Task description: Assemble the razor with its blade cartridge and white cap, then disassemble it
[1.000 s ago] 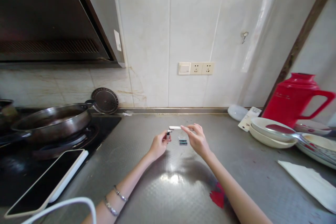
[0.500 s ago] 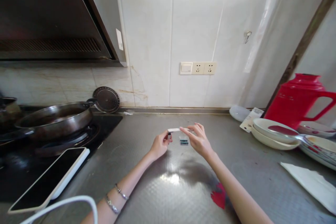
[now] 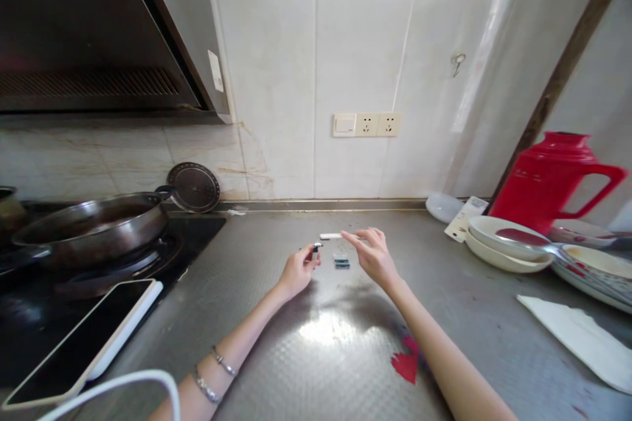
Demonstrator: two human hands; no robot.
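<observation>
My left hand (image 3: pixel 295 273) is closed around a small dark-and-white object (image 3: pixel 316 250); its kind is too small to make out. Pinched between the fingertips of my right hand (image 3: pixel 376 260) is a thin white strip-like piece (image 3: pixel 330 236), held level. A narrow gap separates this piece from the object in my left hand. On the steel counter (image 3: pixel 276 368), between and just beyond the hands, lie two small dark cylinders that look like batteries (image 3: pixel 342 264), with clear plastic behind them.
At the left, a steel pan (image 3: pixel 93 223) stands on the black stove, and a phone (image 3: pixel 81 342) lies near a white cable (image 3: pixel 133 378). To the right are a red jug (image 3: pixel 548 177), stacked dishes (image 3: pixel 503 256) and white paper (image 3: pixel 577 335). Red scrap (image 3: pixel 406 362) lies near my right forearm.
The white piece has come away from the object in my left hand and moved slightly up beyond it. Earlier the two touched or overlapped. The view has shifted slightly.
</observation>
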